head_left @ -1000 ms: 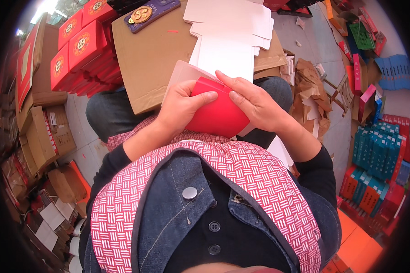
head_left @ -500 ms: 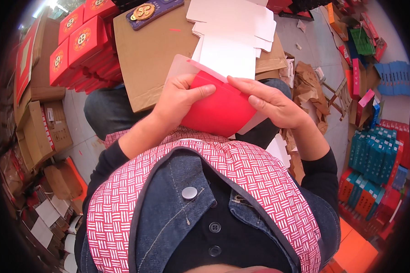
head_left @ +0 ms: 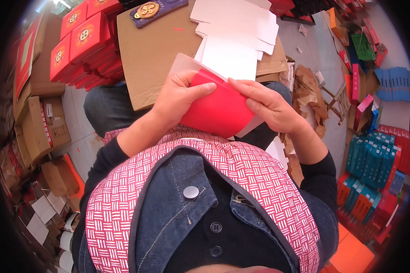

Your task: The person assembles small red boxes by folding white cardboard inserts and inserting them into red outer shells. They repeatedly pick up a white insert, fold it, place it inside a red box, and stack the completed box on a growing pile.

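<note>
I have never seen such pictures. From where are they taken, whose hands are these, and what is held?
There is no machine: the grip is a person's bare left hand and right hand. A fisheye camera worn on that person's head looks down, so straight edges look bent. Both hands hold a red sheet, with a paler layer showing behind it. In front, a cardboard surface bears white sheets and a dark blue, phone-like object with a round gold ornament.
</note>
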